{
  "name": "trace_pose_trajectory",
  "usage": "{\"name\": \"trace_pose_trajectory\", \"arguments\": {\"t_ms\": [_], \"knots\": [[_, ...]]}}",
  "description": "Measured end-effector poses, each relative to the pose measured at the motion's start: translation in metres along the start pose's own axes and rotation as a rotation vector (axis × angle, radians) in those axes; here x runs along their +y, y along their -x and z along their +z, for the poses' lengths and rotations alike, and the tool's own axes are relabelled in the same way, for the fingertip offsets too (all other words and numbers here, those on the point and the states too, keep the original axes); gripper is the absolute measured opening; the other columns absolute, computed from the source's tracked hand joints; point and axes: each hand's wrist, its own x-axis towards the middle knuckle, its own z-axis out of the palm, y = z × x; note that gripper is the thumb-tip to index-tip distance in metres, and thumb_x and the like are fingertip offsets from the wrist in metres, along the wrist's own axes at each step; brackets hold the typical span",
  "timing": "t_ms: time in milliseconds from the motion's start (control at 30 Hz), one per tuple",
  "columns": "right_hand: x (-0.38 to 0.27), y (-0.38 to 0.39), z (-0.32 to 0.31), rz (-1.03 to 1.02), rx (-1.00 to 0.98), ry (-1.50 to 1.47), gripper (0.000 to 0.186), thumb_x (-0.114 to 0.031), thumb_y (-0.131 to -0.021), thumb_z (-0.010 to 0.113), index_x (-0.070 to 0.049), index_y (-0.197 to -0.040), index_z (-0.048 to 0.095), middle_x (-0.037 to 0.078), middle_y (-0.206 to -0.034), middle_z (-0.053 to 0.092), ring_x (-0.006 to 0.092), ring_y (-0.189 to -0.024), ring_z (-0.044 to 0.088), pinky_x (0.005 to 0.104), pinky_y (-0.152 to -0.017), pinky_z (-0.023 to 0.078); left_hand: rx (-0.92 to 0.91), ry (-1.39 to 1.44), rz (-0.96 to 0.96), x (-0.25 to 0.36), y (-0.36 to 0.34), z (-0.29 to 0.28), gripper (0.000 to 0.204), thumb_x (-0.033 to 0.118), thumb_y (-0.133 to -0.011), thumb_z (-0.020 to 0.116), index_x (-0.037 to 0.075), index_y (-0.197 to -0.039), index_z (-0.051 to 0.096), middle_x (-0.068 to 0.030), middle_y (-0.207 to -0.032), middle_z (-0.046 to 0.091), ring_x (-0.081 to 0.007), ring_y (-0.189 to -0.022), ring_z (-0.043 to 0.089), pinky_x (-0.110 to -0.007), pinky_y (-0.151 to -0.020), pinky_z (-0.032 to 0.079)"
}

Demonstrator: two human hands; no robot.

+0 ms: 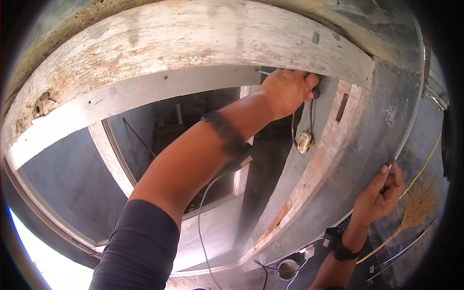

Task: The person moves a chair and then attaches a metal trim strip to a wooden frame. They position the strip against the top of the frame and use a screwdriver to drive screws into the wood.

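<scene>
My left hand [290,92] reaches up under the top beam of the wooden door frame [203,41]. Its fingers are closed round what looks like a screwdriver [315,93], whose black and red handle end shows at the right of the fist. A thin metal shaft [262,72] sticks out on the other side, by the grey metal strip [179,84]; where its tip rests is hard to see. Below hangs a pale socket-like fitting [304,142] on wires. Lower right, my right hand [379,195] is closed, thumb and fingers pinched at the grey wall's edge; a small whitish bit shows between them.
A grey door with panes [67,188] stands at the left. A grey cable [200,232] hangs below my left arm. On the right are a straw broom [419,205] and a yellow cord [425,164]. Low down sits a round container [288,269] among wires.
</scene>
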Motion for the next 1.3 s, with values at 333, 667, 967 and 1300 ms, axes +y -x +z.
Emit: {"name": "trace_pose_trajectory", "arguments": {"t_ms": [333, 667, 967, 1300], "knots": [[0.0, -0.002, 0.001, -0.109, 0.016, 0.109, 0.019, -0.008, -0.094, 0.062, 0.002, -0.111, 0.063, -0.003, -0.068, 0.038, 0.0081, -0.064, 0.035, 0.023, -0.061, 0.035, -0.197, -0.01, 0.093, -0.013, 0.006, -0.011, 0.028, 0.013, -0.087, 0.059, 0.006, -0.114, 0.055, -0.0119, -0.101, 0.06, -0.0319, -0.095, 0.063, -0.041, -0.076, 0.052], [-0.006, 0.003, 0.001, 0.032, 0.01, -0.01, 0.02, -0.009, -0.095, 0.061, 0.0, -0.113, 0.062, -0.005, -0.065, 0.038, 0.0056, -0.061, 0.033, 0.0219, -0.057, 0.032, -0.055, -0.028, 0.028, -0.018, 0.002, 0.0, 0.027, 0.021, -0.085, 0.065, 0.011, -0.11, 0.058, -0.0123, -0.094, 0.061, -0.0355, -0.087, 0.063, -0.043, -0.071, 0.051], [0.001, 0.002, 0.005, -0.068, 0.048, 0.038, 0.018, -0.007, -0.095, 0.061, 0.001, -0.111, 0.062, -0.004, -0.066, 0.039, 0.0055, -0.059, 0.032, 0.0224, -0.055, 0.03, -0.229, -0.055, 0.1, -0.021, 0.017, -0.006, 0.027, 0.012, -0.084, 0.064, 0.007, -0.109, 0.056, -0.0131, -0.1, 0.06, -0.0349, -0.087, 0.062, -0.044, -0.074, 0.051], [-0.031, 0.019, -0.002, -0.168, -0.093, 0.044, 0.023, -0.01, -0.089, 0.068, 0.001, -0.108, 0.063, -0.001, -0.066, 0.047, 0.0045, -0.055, 0.037, 0.023, -0.049, 0.03, -0.142, -0.071, -0.029, -0.028, 0.019, -0.005, 0.034, 0.022, -0.077, 0.075, 0.013, -0.106, 0.06, -0.0087, -0.095, 0.061, -0.032, -0.085, 0.064, -0.042, -0.069, 0.052]]}}
